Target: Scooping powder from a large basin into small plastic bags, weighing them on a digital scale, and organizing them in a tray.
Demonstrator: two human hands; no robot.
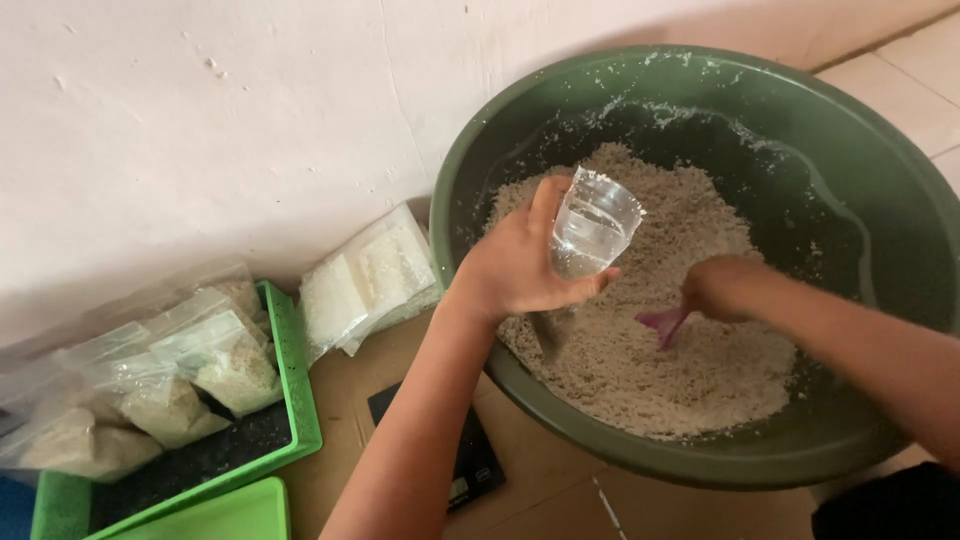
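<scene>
A large dark green basin [880,180] holds a heap of pale crumbly grain [650,370]. Over the heap my left hand [510,270] grips a clear plastic cup [592,225], tilted with its mouth toward the grain. My right hand [730,288] is closed on a small purple scoop [664,322], which digs into the grain. The two hands are a short way apart above the middle of the basin.
A green tray [300,400] at the left holds several clear bags filled with the same grain. More flat clear bags [365,280] lie against the wall. A black digital scale [470,460] sits on cardboard under my left forearm. A white wall runs behind.
</scene>
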